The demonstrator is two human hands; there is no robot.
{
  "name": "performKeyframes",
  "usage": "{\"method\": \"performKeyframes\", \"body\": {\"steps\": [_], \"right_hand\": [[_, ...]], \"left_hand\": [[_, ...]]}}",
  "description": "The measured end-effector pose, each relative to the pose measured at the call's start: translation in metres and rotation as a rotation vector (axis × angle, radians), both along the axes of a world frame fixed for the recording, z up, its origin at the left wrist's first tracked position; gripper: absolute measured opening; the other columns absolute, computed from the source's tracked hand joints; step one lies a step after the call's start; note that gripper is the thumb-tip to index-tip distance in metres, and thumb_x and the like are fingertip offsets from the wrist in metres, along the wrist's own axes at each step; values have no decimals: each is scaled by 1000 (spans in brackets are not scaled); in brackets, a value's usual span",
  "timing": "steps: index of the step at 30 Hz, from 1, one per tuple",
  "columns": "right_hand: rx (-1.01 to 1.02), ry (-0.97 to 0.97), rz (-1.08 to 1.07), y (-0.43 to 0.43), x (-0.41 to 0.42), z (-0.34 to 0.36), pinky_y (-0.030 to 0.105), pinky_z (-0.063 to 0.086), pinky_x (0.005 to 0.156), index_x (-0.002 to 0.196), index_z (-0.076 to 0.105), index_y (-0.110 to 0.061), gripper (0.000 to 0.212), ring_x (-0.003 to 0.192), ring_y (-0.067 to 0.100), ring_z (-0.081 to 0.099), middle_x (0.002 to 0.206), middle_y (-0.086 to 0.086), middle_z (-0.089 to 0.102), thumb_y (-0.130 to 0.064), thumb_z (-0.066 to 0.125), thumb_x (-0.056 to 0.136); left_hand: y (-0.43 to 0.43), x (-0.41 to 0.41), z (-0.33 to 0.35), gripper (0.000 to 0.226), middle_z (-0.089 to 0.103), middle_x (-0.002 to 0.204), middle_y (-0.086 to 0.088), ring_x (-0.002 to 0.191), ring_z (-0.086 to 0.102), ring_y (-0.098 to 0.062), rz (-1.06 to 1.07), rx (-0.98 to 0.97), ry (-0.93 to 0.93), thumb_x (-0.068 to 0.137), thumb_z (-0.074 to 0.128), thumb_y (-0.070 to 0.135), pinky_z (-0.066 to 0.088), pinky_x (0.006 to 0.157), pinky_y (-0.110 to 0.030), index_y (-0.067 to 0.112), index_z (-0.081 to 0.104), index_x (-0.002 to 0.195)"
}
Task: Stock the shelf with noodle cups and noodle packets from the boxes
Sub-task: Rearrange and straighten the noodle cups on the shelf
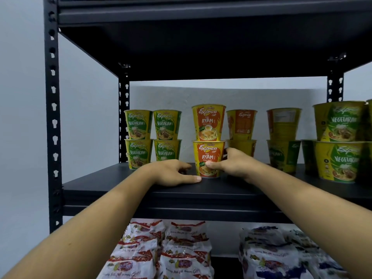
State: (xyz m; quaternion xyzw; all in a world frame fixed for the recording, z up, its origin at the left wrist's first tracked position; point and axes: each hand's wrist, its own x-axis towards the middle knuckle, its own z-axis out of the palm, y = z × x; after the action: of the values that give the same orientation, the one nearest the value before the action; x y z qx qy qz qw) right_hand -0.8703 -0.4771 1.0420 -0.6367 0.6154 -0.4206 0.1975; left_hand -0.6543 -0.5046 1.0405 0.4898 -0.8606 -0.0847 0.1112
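On the black shelf board (124, 184) stands a stack of two orange Ayam noodle cups: a lower cup (208, 156) and an upper cup (208, 122). My right hand (231, 164) grips the lower cup from its right side, thumb across the front. My left hand (173, 173) lies on the board just left of that cup, fingers stretched out, fingertips near its base. Green Vegetarian cups (153, 137) stand stacked to the left. More stacked cups (281, 137) and large Vegetarian cups (340, 141) stand to the right.
The upper shelf (201, 37) hangs low over the cups. The black upright post (53, 117) stands at the left. On the shelf below lie red-and-white noodle packets (161, 250) and blue-and-white packets (277, 254). A gap remains between the Vegetarian stacks and the Ayam stack.
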Motion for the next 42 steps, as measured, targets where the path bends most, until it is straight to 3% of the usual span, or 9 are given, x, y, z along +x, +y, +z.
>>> {"method": "performKeyframes", "body": {"steps": [4,9,13,17,28,30,34,37,42], "right_hand": [[16,32,-29,-14,0,3,42,48,98,140,49,-21,73,123,25,58,138,3,61,-43,84,80],[24,170,-57,-24,3,10,34,48,79,138,50,-19,69,107,23,61,135,5,61,-48,79,83],[23,257,-97,-38,7,12,40,53,94,141,51,-17,72,118,28,62,138,7,61,-51,77,84],[40,337,-116,-47,10,12,42,49,106,145,47,-15,70,127,28,57,145,8,56,-53,69,91],[7,509,-189,-52,9,0,34,50,90,142,46,-9,71,114,26,60,136,11,59,-65,48,97],[34,549,-172,-49,9,0,32,48,86,139,49,-10,70,107,24,59,135,11,60,-66,47,98],[174,674,-119,-32,7,0,32,48,92,143,50,-15,67,119,24,57,140,7,57,-63,51,98],[205,761,-64,-11,-1,1,31,47,84,137,58,-19,63,108,19,59,132,2,62,-67,45,98],[240,790,57,43,-34,3,36,32,112,150,46,-36,65,140,16,43,155,-8,45,-72,35,98]], "left_hand": [[4,0,-2,81,42,160,2,144,41,-20,13,-11,-13,92,44,78,32,115,-38,28,43,155],[7,0,-4,76,46,158,3,142,44,-21,5,-6,-30,93,42,78,33,116,-39,30,49,152],[6,-1,-5,78,43,160,3,143,42,-21,12,3,-41,93,40,79,31,115,-39,31,48,153],[4,-1,-5,78,41,161,3,146,39,-22,11,-1,-46,93,39,79,28,118,-40,30,46,154],[4,-3,-6,77,39,163,2,148,36,-22,15,-16,-56,95,37,77,26,118,-39,29,43,156],[5,-3,-5,75,41,162,3,147,38,-22,13,-13,-47,96,38,75,28,116,-37,30,45,155],[7,-1,-5,73,44,159,3,144,42,-21,3,-25,-19,96,42,74,31,112,-35,30,47,153],[6,2,-4,71,48,156,3,140,46,-19,-14,-29,-2,95,44,73,33,105,-31,29,51,151],[8,3,-5,64,56,148,4,130,53,-18,-40,-56,22,95,48,71,41,108,-36,31,58,144]]}}
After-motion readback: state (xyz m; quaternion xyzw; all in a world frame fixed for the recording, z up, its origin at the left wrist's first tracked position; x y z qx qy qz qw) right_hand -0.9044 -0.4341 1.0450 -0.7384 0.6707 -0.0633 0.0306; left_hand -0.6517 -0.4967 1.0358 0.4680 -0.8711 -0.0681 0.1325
